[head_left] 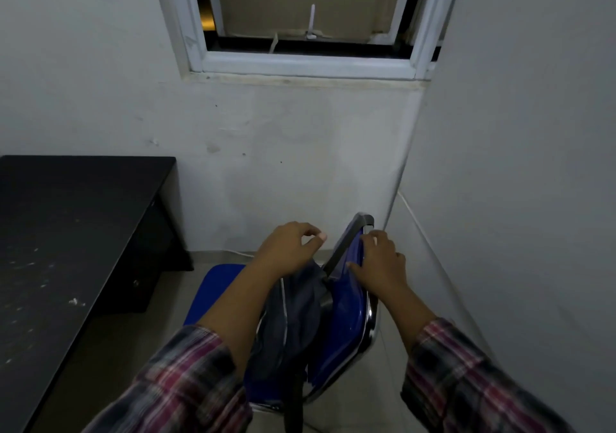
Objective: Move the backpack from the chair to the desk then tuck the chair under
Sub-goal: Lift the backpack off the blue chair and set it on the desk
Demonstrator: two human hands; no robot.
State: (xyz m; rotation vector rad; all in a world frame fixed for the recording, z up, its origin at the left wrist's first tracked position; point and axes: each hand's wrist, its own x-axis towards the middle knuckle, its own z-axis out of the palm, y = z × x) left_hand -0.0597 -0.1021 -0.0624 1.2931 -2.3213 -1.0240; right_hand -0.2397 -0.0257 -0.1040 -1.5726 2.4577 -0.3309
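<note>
Grey fabric backpack (293,312) sits on the blue chair (343,306) right of the black desk (66,232), both hands hovering with fingers loosely curled, left hand (290,242) and right hand (380,259) grasping nothing, so gripping its top firmly seems wise.

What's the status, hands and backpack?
Left hand open above backpack. Right hand open on chair back. Backpack on chair. Desk bare.
</note>
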